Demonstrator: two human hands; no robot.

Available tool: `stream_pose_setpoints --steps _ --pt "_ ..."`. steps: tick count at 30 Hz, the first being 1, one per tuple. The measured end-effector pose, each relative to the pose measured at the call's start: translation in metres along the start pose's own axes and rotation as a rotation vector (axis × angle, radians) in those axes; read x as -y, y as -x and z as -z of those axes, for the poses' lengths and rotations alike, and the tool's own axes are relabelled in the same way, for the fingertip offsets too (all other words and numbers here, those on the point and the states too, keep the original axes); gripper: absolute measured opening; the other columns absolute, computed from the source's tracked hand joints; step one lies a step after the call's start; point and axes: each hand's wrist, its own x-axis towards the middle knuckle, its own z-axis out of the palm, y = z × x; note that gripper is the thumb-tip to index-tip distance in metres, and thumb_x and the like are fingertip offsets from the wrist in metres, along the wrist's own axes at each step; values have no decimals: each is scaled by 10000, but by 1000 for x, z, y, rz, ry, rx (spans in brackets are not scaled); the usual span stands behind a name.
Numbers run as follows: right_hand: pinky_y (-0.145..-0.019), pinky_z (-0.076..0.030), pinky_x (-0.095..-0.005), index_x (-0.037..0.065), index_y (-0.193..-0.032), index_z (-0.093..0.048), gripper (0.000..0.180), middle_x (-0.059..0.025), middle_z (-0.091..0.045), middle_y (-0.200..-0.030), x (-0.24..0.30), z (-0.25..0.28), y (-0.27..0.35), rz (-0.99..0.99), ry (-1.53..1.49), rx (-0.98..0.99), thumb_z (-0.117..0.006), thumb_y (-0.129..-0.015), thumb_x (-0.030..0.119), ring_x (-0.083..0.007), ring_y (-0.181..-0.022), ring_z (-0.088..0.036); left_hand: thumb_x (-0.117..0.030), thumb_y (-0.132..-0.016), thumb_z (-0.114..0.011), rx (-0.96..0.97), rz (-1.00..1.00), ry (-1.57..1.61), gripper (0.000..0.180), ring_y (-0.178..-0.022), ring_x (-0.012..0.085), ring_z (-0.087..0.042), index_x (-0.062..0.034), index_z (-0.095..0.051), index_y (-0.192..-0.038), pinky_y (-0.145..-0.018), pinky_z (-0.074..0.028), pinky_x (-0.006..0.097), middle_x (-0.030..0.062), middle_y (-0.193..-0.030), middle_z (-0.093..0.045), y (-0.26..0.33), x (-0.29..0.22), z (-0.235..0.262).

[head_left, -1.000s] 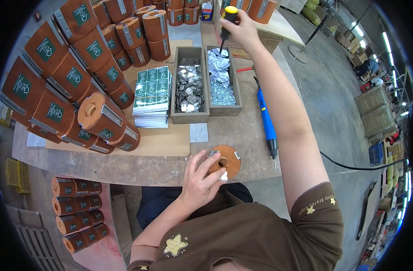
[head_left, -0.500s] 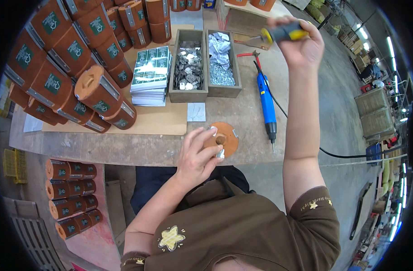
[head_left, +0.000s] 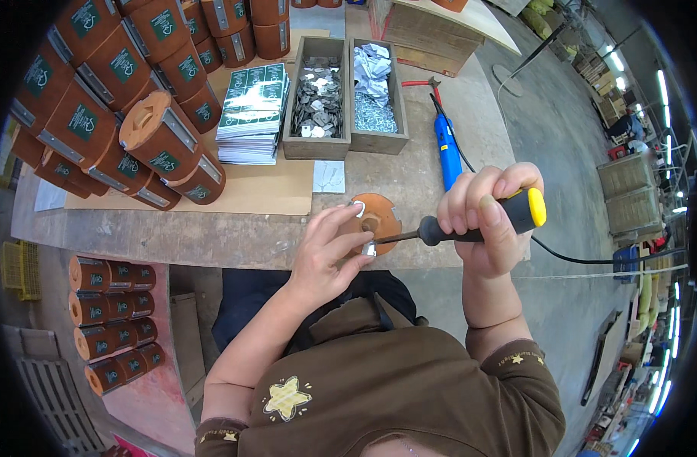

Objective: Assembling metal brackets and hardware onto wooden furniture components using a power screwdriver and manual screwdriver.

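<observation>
Where the right hand (head_left: 482, 217) was up by the far edge of the desk (head_left: 211, 232) a second ago, now down at the near edge, fingers wrapped tight round a screwdriver (head_left: 470, 225) with black grip and yellow cap, tip aimed at the round orange disc (head_left: 375, 217). Left hand (head_left: 329, 255) unchanged on the disc, fingers narrow, pinching a small silver metal clip (head_left: 369, 249) against its rim; second clip at the disc's top edge. Reads as tool fetched and fastening of the clip about to begin, not done yet.

Behind the disc: two open wooden boxes side by side, left box (head_left: 318, 95) full of grey metal pieces, right box (head_left: 375, 91) with white crumpled paper and small shiny parts. Just left of them, stack of green-and-white printed cards (head_left: 249, 114). Far left, heap of orange-brown drums (head_left: 127, 91) lying on their sides, each with a green rectangular label and a grey metal strip. More of the same drums on a shelf (head_left: 112, 320) under the desk. Blue power tool (head_left: 446, 148) with black cord lying right of the boxes. Beige cardboard sheet (head_left: 249, 190) under the card stack.
</observation>
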Motion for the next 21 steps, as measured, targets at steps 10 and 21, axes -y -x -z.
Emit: stream_pose_setpoints --steps 10,21 --pt "-503 -436 -287 72 -865 -333 273 -80 -485 -622 -4 -3 -1 -33 3 32 -552 -748 -40 -156 -529 -488 -67 -574 -694 6 4 20 320 -1074 313 -447 -38 -637 -888 -893 -367 392 135 -1180 -488 1 1 0" --pt "-531 -412 -250 41 -755 -399 233 -60 -495 -622 0 -7 -14 -156 15 334 -574 -648 -69 -138 -558 -476 -93 -576 -713 -5 0 8 332 -1019 323 -465 -64 -627 -895 -844 -401 387 110 -1174 -492 -2 0 1"
